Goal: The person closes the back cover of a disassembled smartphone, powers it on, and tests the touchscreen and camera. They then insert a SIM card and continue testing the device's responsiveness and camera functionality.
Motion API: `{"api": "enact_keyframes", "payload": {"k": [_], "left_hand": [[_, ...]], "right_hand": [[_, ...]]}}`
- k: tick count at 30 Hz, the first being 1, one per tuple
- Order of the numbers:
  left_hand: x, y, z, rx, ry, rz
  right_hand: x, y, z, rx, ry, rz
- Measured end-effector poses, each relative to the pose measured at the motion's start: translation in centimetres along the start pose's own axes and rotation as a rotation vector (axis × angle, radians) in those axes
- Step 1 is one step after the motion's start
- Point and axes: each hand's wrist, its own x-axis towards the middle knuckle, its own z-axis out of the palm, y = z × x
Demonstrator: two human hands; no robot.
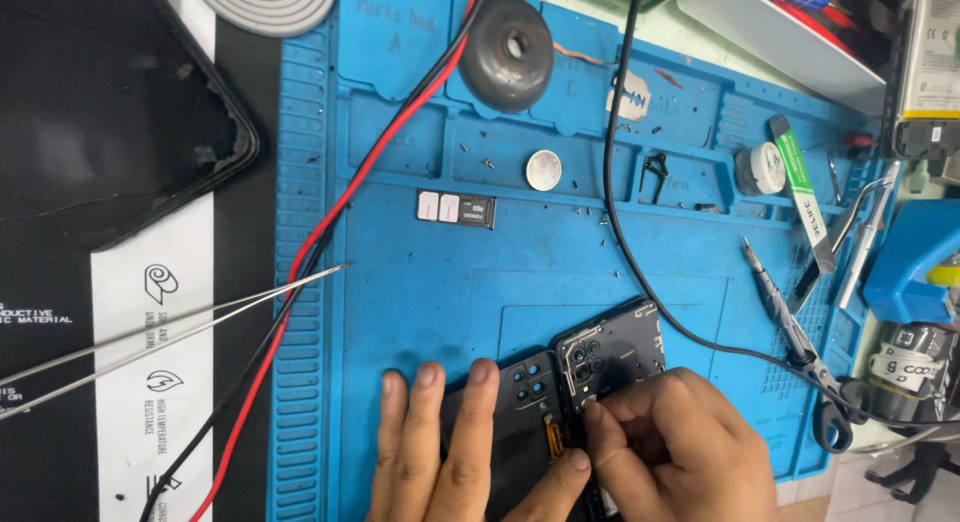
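Note:
An opened black phone lies at the near edge of the blue repair mat, its camera cluster and inner board showing. Beside it on the left lies its black back cover with camera holes. My left hand rests flat, fingers spread, pressing on the cover and the mat. My right hand has its fingers pinched together on the phone's left edge near the cameras; whether it holds a small tool or part is hidden.
Long metal tweezers lie at the left. Red and black wires and a black cable cross the mat. A SIM tray, coin cell, round dark weight, precision screwdriver, pry tools and several tiny screws sit farther back.

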Motion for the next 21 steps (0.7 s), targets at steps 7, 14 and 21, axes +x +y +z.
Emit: {"api": "enact_keyframes", "payload": {"k": [7, 14, 21], "left_hand": [[0.2, -0.1, 0.3, 0.007, -0.002, 0.016], [0.0, 0.6, 1.0, -0.023, -0.037, -0.006], [0.6, -0.6, -7.2, -0.048, -0.081, -0.015]], "right_hand": [[1.2, 0.0, -1.1, 0.05, -0.06, -0.024], [1.2, 0.0, -2.3, -0.061, 0.04, -0.271], [-2.1, -6.4, -1.4, -0.259, 0.094, -0.515]]}}
